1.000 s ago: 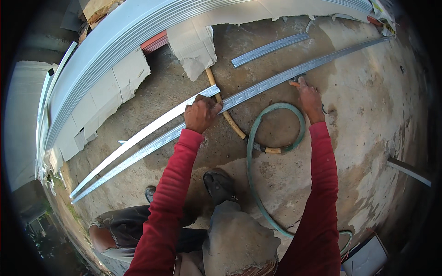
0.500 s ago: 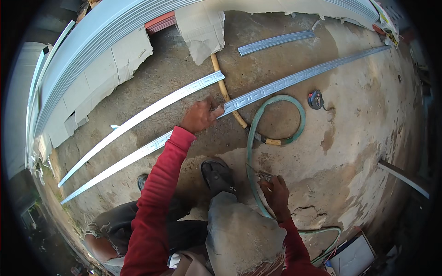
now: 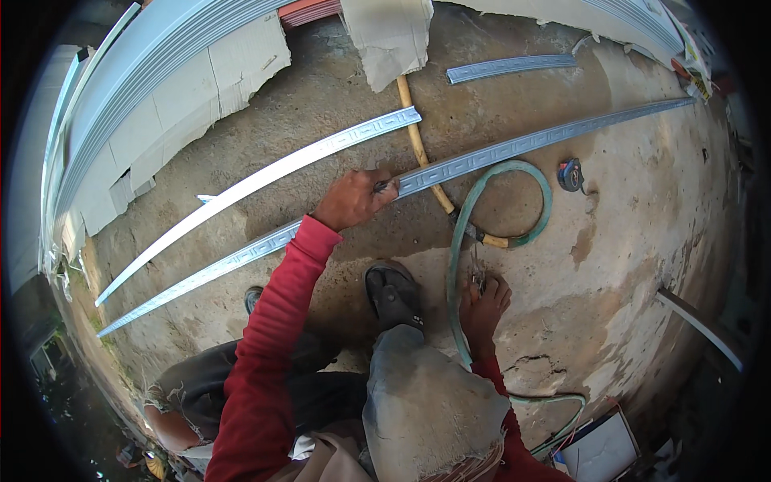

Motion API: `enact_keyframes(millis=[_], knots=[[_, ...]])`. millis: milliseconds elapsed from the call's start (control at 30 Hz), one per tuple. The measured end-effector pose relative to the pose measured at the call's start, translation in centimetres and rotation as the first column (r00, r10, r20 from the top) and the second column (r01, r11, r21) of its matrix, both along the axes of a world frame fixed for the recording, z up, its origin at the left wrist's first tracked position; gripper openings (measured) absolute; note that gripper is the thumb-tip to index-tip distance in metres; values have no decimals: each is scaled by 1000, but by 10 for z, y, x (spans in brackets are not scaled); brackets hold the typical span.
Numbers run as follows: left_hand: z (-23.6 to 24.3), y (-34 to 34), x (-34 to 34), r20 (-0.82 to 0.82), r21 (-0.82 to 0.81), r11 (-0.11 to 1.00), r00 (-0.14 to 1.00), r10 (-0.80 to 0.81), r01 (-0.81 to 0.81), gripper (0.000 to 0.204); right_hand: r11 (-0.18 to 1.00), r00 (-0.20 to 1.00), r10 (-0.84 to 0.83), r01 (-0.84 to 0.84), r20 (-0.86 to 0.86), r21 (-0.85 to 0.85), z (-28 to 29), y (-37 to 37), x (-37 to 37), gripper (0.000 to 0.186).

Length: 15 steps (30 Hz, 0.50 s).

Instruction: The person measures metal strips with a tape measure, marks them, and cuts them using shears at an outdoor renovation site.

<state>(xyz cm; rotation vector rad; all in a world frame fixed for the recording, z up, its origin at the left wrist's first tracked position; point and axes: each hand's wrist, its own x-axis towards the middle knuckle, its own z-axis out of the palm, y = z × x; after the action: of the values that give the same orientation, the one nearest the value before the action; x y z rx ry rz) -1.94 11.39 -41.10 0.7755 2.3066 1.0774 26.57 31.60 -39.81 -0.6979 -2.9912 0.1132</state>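
A long silvery metal channel with a stamped pattern [image 3: 498,153] lies slantwise across the concrete floor. My left hand [image 3: 353,199] is closed over its middle, thumb and fingers gripping it. A small dark bit shows at those fingertips, too small to name. Beyond it lies a second metal channel [image 3: 281,167], whose right end rests over a yellow hose piece [image 3: 418,149]. My right hand [image 3: 483,309] is low over the floor beside the green hose [image 3: 456,289]. Its fingers are closed round a small metal tool with a thin tip [image 3: 475,269], partly hidden by them.
A tape measure [image 3: 570,174] lies right of the hose loop. A short metal piece [image 3: 510,68] lies farther back. Stacked long panels [image 3: 169,68] with torn cardboard [image 3: 389,40] line the far side. My sandalled foot [image 3: 393,293] stands between my hands; a bar [image 3: 699,325] lies far right.
My right hand has moved forward with the metal tool, whose thin tip now points away from me. My left hand stays on the long channel. The whole view has shifted slightly.
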Motion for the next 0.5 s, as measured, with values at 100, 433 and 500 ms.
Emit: enact_keyframes(millis=[100, 433, 500], knots=[[1, -5, 5, 12, -33, 999, 1000, -5, 5, 40, 807, 977, -202, 131, -61, -576, 19, -5, -34, 42], [2, -9, 15, -164, -145, 988, 986, 37, -61, 40, 645, 923, 108, 218, 370, -732, 20, -53, -120, 43], [4, -11, 15, -193, -142, 988, 981, 35, -63, 40, 650, 928, 120, 195, 353, -734, 13, -53, -121, 42]])
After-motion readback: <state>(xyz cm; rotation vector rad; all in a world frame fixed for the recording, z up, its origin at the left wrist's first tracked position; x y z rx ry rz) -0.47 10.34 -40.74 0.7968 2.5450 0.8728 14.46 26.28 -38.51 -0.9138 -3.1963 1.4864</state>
